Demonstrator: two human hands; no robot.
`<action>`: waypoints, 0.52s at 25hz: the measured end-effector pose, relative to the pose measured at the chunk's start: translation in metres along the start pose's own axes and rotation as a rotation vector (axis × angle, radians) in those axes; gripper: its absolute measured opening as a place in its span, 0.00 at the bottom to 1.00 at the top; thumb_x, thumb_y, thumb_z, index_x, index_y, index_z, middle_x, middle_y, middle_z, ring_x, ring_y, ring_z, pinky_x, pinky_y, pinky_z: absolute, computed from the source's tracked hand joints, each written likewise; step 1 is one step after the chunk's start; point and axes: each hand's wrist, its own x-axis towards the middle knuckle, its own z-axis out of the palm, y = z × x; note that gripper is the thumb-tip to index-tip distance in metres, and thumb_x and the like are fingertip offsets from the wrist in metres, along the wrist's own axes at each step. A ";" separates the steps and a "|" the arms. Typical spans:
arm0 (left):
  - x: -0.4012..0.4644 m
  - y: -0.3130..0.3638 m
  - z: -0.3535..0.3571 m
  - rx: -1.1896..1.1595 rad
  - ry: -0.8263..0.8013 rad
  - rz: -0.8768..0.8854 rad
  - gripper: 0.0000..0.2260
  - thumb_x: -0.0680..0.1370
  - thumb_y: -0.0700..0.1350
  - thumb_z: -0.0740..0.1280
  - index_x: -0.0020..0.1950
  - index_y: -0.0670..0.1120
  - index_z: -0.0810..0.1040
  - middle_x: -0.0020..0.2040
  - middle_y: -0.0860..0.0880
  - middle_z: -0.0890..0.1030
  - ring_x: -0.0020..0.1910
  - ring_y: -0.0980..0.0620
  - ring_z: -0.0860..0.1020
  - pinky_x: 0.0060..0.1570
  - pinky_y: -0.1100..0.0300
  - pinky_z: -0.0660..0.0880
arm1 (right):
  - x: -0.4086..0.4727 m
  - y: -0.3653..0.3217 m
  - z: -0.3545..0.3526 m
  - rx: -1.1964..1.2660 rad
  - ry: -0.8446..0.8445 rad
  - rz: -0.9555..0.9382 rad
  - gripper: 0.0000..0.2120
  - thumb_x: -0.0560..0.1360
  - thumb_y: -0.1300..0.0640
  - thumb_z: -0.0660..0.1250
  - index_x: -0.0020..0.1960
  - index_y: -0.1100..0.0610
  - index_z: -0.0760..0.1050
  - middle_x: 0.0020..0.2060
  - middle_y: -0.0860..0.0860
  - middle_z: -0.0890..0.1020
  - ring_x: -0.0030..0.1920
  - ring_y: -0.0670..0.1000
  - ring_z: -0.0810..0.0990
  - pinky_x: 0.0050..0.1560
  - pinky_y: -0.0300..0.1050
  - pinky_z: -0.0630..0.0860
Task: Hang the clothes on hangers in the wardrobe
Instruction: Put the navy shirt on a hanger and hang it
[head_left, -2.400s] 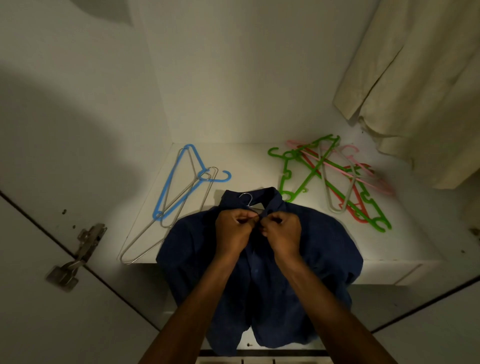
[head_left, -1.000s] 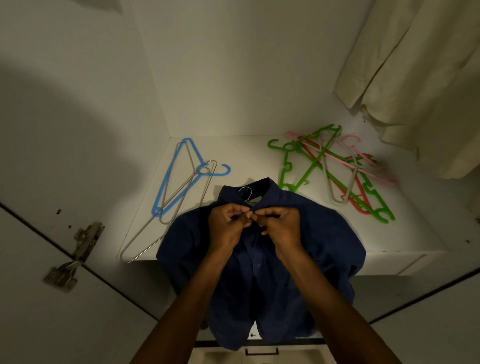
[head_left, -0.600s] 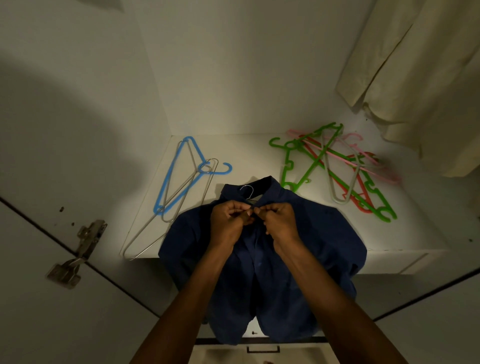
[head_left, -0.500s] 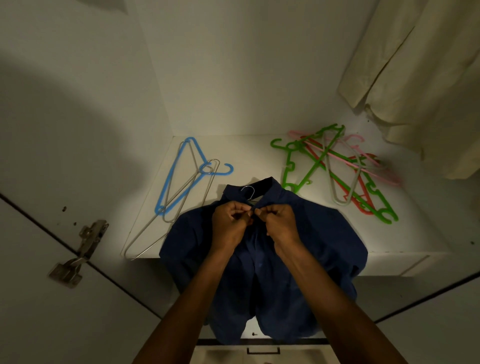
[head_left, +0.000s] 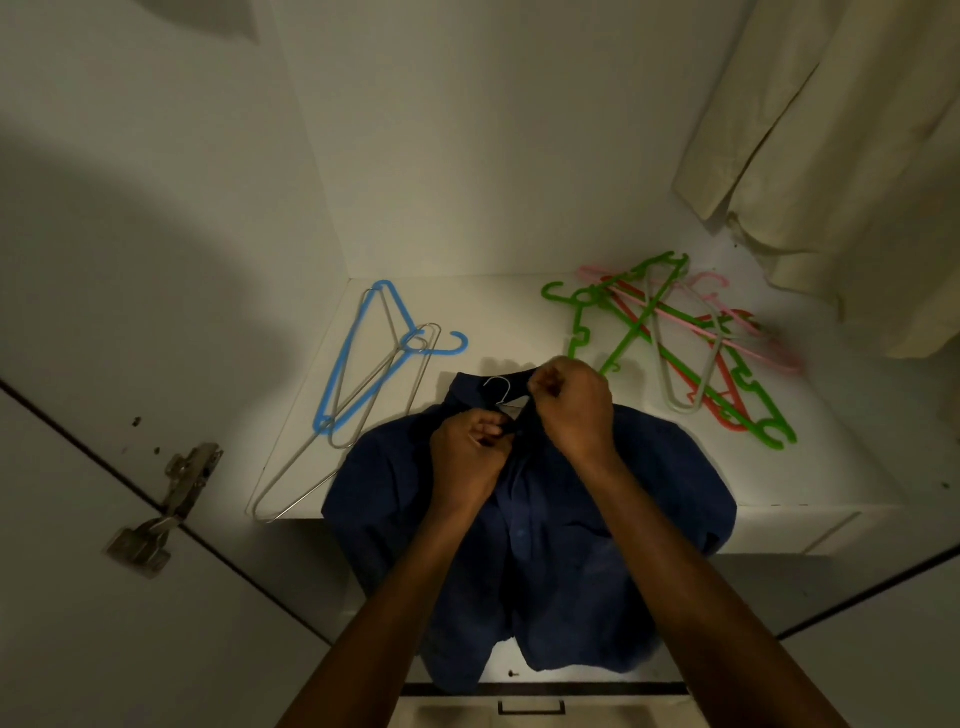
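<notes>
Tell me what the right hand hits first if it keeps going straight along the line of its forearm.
Probably the green hanger lying on the shelf just beyond the right hand, which grips the blue shirt at the collar. Depth is unclear; it may pass above it.

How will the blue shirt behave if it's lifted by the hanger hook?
Probably floppy: the shirt drapes limply over the shelf edge. Likely light, being thin cloth. It should stay on the hook, since the hanger sits inside its collar.
</notes>
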 end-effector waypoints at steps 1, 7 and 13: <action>-0.001 0.001 0.000 0.000 0.015 0.001 0.07 0.71 0.37 0.77 0.47 0.46 0.86 0.41 0.55 0.85 0.41 0.60 0.83 0.43 0.68 0.79 | 0.012 -0.003 0.003 -0.119 -0.095 -0.077 0.03 0.72 0.60 0.71 0.44 0.54 0.83 0.41 0.50 0.85 0.44 0.53 0.82 0.46 0.49 0.79; -0.002 0.001 -0.003 -0.091 0.060 -0.037 0.06 0.75 0.37 0.74 0.47 0.48 0.85 0.43 0.54 0.85 0.43 0.58 0.84 0.47 0.51 0.84 | 0.035 -0.020 0.018 -0.741 -0.458 -0.231 0.13 0.73 0.44 0.71 0.45 0.53 0.76 0.44 0.51 0.83 0.51 0.54 0.79 0.62 0.52 0.64; 0.005 0.015 -0.017 -0.006 0.237 0.000 0.07 0.76 0.40 0.74 0.51 0.49 0.83 0.47 0.55 0.84 0.45 0.59 0.82 0.49 0.51 0.83 | 0.021 -0.010 0.006 -0.526 -0.292 -0.378 0.04 0.74 0.53 0.69 0.45 0.53 0.81 0.43 0.51 0.80 0.47 0.55 0.79 0.47 0.48 0.63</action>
